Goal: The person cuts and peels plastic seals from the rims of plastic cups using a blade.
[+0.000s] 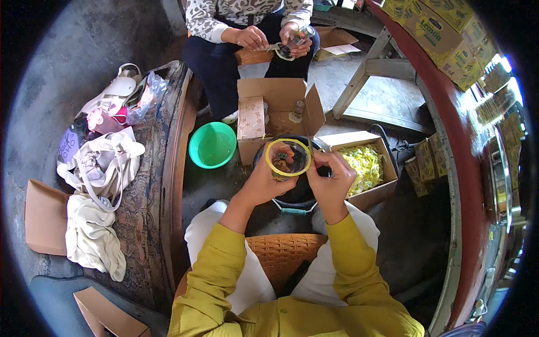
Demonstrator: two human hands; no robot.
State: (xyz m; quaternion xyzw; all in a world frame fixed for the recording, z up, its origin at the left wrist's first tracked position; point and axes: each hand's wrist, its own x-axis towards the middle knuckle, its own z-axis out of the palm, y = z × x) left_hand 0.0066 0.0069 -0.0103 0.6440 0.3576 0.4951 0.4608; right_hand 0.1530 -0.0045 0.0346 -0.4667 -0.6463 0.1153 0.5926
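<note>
My left hand [261,182] is wrapped round a clear cup [288,158] with a yellow rim and dark and orange contents, its mouth facing up toward me. My right hand [332,178] is closed in a pinch at the cup's right side, on a thin stick-like thing [310,147] that stands by the rim. Both hands are above a dark bucket [295,197] with a teal-gripped handle [294,212]. Behind the cup stands an open cardboard box [272,89] holding a small glass jar [297,110].
A green basin [213,145] stands left of the box. At right, a carton [387,178] holds yellow packets [362,167]. Across from me a seated person's hands [252,38] hold another cup. Bags [106,165] lie on the left bench; a red-edged table [449,168] curves along the right.
</note>
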